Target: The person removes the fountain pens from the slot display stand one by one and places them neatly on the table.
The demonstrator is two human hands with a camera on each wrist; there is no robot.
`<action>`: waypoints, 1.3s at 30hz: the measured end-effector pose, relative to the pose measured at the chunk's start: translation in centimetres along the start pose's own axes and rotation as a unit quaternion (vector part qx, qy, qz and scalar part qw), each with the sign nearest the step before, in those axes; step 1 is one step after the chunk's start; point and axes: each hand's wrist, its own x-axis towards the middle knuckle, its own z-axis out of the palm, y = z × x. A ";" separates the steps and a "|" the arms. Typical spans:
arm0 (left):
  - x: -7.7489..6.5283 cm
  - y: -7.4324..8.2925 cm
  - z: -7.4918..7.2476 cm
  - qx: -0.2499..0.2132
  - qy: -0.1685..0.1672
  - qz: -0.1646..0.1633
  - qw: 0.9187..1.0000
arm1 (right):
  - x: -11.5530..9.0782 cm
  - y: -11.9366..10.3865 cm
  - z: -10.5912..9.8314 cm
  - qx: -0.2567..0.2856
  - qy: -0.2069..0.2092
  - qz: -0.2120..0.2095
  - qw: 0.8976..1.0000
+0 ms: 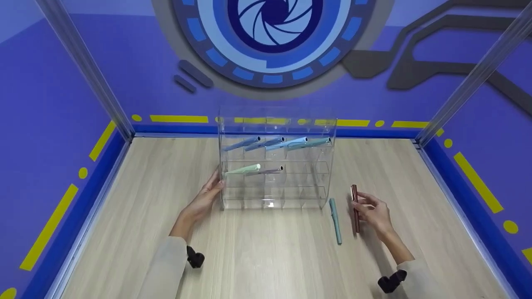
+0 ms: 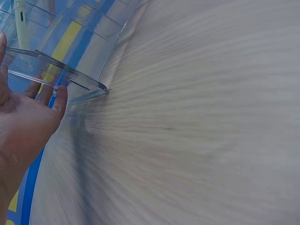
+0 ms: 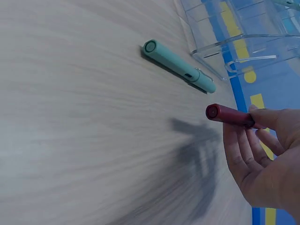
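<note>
The right hand (image 1: 376, 212) pinches a dark red pen (image 1: 355, 207) between thumb and fingertips, the remaining fingers loosely extended; in the right wrist view the pen's round end stands clear of the wooden tabletop (image 1: 266, 257) and throws a shadow on it. At 9 o'clock from this hand, just beside the red pen but apart from it, a teal pen (image 1: 335, 220) lies flat on the tabletop, clip visible (right wrist view). The left hand (image 1: 205, 198) is spread, fingers straight, pressed flat against the left wall of a clear acrylic rack (image 1: 274, 160), near its lower front corner. The rack stands at 12 o'clock from the midpoint between both hands, upright on the tabletop. Its upper row holds four pens in blue and teal tones (image 1: 276, 143), lying tilted side by side; the row below holds a pale green pen (image 1: 243, 169) and, just at its 3 o'clock, a greyish-purple pen (image 1: 266, 170).
</note>
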 end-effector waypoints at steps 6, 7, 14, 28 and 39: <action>0.0 0.1 0.1 -0.015 0.008 -0.008 1.000 | -0.2 0.8 0.2 -0.044 -0.011 -0.004 0.999; 0.0 0.1 0.2 -0.016 0.011 -0.010 1.000 | -0.2 0.9 0.2 -0.048 -0.014 -0.006 0.999; 0.1 0.0 0.0 0.002 0.017 -0.016 1.000 | -0.4 1.3 0.9 -0.076 -0.031 -0.023 0.996; 0.1 0.0 0.2 0.009 0.015 -0.002 1.000 | -0.4 1.2 1.5 -0.122 -0.037 -0.053 0.990; -0.2 -0.3 0.0 0.012 0.028 -0.020 0.999 | -0.9 1.1 1.9 -0.128 -0.037 -0.042 0.990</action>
